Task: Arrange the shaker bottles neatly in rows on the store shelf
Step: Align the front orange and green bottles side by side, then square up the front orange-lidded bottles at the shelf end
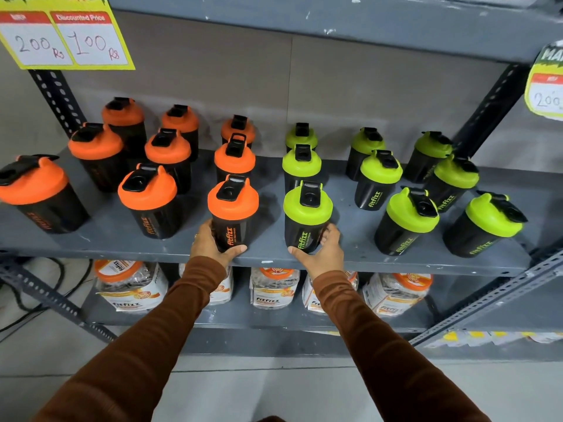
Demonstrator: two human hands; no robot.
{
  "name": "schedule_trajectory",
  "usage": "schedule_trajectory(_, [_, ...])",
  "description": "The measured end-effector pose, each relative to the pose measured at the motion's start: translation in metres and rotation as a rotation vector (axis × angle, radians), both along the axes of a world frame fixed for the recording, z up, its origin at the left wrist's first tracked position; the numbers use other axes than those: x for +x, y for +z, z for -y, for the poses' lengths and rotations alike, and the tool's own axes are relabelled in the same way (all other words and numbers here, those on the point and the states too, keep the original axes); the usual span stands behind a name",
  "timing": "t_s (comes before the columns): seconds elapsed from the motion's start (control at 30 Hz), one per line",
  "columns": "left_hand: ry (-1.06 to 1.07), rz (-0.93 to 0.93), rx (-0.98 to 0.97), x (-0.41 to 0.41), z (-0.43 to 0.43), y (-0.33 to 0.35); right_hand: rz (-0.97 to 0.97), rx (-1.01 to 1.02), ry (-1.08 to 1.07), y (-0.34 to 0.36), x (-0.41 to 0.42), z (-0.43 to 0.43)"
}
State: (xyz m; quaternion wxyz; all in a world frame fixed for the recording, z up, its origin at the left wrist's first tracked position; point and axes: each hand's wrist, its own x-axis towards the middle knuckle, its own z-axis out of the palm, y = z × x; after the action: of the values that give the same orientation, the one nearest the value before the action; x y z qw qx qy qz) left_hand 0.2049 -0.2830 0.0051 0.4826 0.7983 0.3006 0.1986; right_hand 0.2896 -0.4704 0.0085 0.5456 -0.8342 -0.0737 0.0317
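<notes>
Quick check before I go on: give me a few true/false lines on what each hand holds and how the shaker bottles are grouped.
1. The left hand grips an orange-lidded shaker bottle. True.
2. The right hand holds a jar. False: it grips a green-lidded shaker bottle.
3. Orange lids stand left, green lids right. True.
4. Both held bottles are at the back of the shelf. False: they are at its front edge.

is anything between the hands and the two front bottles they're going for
Nothing visible. The left hand is already wrapped around the front orange-lid bottle, and the right hand around the front green-lid bottle, both at the shelf's front edge.
</notes>
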Motion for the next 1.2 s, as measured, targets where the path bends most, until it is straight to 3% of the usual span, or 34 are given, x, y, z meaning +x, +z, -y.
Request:
schedule_trajectory(0.37, [-0.012, 0.078, 0.009, -0.011, 0.007, 0.005, 0.012, 0.022, 0.048, -0.001, -0.013, 0.013])
schedule_trajectory(0.5, [0.094, 0.085, 0.039, -0.024, 0.015, -0.007, 0.298, -0.049, -0.047, 0.001, -0.039, 0.009])
schedule_trajectory(0.63, [0.130, 0.131, 0.167, -0.039, 0.020, -0.017, 0.542, -0.010, 0.182, -0.003, -0.065, -0.015])
schedule_trajectory(0.73, [0.153, 0.190, 0.163, -0.047, 0.005, -0.022, 0.603, -0.002, 0.334, -0.002, -0.080, -0.043])
schedule_trajectory(0.97, [0.336, 0.247, 0.158, -0.087, -0.063, -0.019, 0.460, 0.037, 0.542, 0.001, -0.094, -0.119])
schedule_trajectory(1.2, [0.394, 0.234, 0.258, -0.113, -0.146, 0.002, 0.123, 0.055, 0.341, 0.005, -0.104, -0.207])
